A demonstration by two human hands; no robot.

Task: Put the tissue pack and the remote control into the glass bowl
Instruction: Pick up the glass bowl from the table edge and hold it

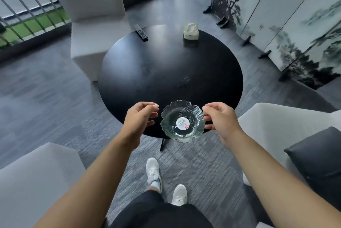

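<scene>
A clear, flower-shaped glass bowl [182, 121] with a round sticker in its middle is at the near edge of the round black table [166, 72], its front rim hanging past the edge. My right hand [220, 119] grips the bowl's right rim with its fingertips. Just left of the bowl is my left hand [141, 117], fingers curled and apart, holding nothing. On the far side of the table, the black remote control [141, 32] lies at the left and the pale green tissue pack [191, 31] stands at the right.
A white armchair [92, 24] stands behind the table at the left. More white seats are at the near left [36, 181] and near right [287, 122], the right one with a dark cushion [319, 155]. A painted folding screen [295, 24] lines the right side.
</scene>
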